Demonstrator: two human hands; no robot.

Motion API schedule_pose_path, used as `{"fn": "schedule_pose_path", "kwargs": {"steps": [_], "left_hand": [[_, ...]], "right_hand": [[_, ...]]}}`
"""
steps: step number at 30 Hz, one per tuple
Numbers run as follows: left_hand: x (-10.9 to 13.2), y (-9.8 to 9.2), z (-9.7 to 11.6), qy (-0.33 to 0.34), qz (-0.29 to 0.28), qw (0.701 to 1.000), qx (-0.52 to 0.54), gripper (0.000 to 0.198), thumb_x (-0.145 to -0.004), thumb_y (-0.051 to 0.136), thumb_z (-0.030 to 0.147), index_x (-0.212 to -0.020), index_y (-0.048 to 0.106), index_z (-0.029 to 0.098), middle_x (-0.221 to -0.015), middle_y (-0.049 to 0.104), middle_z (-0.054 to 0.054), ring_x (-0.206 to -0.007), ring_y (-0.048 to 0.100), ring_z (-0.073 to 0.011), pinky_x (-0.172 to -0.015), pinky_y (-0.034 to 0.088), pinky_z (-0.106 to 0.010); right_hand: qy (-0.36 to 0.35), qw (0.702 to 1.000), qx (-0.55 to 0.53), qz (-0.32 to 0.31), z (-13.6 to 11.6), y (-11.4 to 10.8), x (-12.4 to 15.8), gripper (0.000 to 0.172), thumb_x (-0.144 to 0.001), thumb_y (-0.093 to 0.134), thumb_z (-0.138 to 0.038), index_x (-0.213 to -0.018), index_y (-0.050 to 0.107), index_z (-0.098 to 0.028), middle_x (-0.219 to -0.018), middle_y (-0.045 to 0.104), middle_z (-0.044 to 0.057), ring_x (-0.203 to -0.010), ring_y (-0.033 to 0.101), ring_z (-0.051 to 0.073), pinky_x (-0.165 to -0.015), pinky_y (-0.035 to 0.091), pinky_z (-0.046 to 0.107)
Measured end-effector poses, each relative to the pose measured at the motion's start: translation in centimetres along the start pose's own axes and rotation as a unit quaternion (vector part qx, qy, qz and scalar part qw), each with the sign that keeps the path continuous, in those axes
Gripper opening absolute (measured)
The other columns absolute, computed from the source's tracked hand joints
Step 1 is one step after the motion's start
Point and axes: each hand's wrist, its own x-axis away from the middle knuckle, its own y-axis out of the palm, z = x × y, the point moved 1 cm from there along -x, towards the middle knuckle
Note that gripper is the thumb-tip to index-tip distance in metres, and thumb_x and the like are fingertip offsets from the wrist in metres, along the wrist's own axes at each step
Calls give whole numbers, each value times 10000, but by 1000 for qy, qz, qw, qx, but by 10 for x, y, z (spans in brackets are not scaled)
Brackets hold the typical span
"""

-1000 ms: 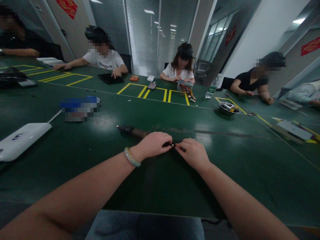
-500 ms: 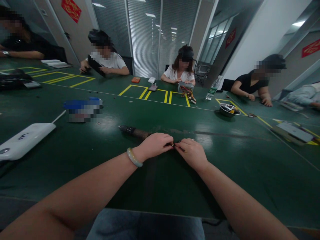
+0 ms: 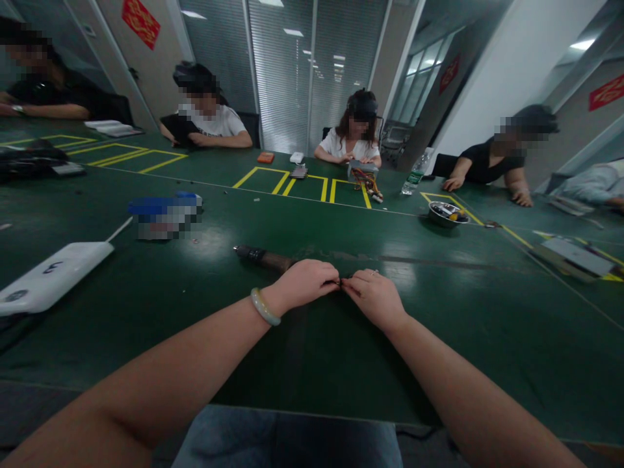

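My left hand [image 3: 308, 281], a pale bangle [image 3: 265, 308] at its wrist, is closed in a pinch low over the table. Fingertip to fingertip with it, my right hand [image 3: 374, 296] is pinched too. Between them sits a tiny dark piece [image 3: 340, 284], mostly hidden by the fingers and too small to name. Behind my left hand lies a dark cylindrical tool with a narrow metal tip [image 3: 263, 257], like an electric screwdriver, tip to the left. Part of its body is hidden by that hand.
A white power strip [image 3: 56, 276] lies at left, near a blurred blue-and-white item [image 3: 166, 216]. Farther off are a metal bowl [image 3: 448, 214], a bottle [image 3: 416, 172] and a grey box with coloured wires [image 3: 362, 171]. Several people sit around the green table [image 3: 312, 364].
My hands stay almost in place, their fingertips shifting slightly around the small piece. Across the table, a person at right has moved one hand to the left; another has lowered a dark panel.
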Motion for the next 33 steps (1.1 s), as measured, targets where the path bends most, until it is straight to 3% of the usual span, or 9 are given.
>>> {"fn": "schedule_pose_path", "kwargs": {"steps": [8, 15, 24, 26, 29, 31, 33], "left_hand": [[-1, 1, 1, 2, 6, 1000, -10, 144, -927, 551, 304, -903, 636, 191, -886, 647, -13, -847, 608, -156, -774, 440, -278], [-1, 4, 0, -30, 17, 999, -13, 144, -905, 586, 338, -981, 607, 218, -925, 658, -3, -880, 628, -165, -802, 452, -287], [1, 3, 0, -77, 17, 997, 1, 311, -836, 679, 376, -1063, 530, 223, -979, 653, -20, -918, 635, -206, -813, 484, -339], [1, 2, 2, -64, 28, 998, 0, 331, -820, 698, 372, -1061, 536, 215, -1025, 648, -31, -1000, 621, -216, -898, 472, -371], [2, -4, 8, -18, 66, 998, 0, 441, -796, 716, 412, -1140, 536, 204, -1201, 609, -67, -1268, 479, -247, -1109, 321, -447], [4, -9, 14, 13, 82, 996, 14, 479, -821, 685, 426, -1213, 522, 205, -1307, 561, -77, -1368, 368, -241, -1155, 258, -447], [8, -14, 19, 37, 83, 995, 35, 423, -874, 625, 392, -1246, 521, 221, -1329, 556, -62, -1367, 375, -218, -1137, 302, -420]], "right_hand": [[4, 1000, -11, 6, 3, 4, 1, 116, -946, 592, -247, -933, 703, -217, -869, 640, 21, -830, 557, 162, -755, 380, 280], [16, 1000, 9, -8, 1, -1, -3, 137, -948, 583, -261, -954, 713, -220, -947, 655, 35, -879, 562, 172, -778, 422, 280], [10, 999, -32, -4, 2, 8, -6, 145, -939, 579, -185, -1023, 695, -211, -1051, 682, 38, -1037, 598, 170, -926, 447, 295], [18, 999, -24, -16, 0, 8, -7, 135, -932, 588, -183, -1021, 687, -207, -1035, 680, 40, -1013, 604, 175, -902, 459, 299], [27, 999, -8, -31, -3, 8, -9, 94, -916, 595, -158, -974, 667, -171, -965, 670, 52, -947, 602, 192, -866, 466, 313], [25, 999, 4, -38, -4, 9, -11, 82, -902, 595, -136, -962, 648, -148, -932, 655, 62, -918, 594, 201, -848, 468, 321], [18, 999, 7, -41, -2, 8, -12, 67, -902, 589, -139, -948, 638, -142, -918, 643, 67, -901, 589, 204, -837, 469, 325]]}}
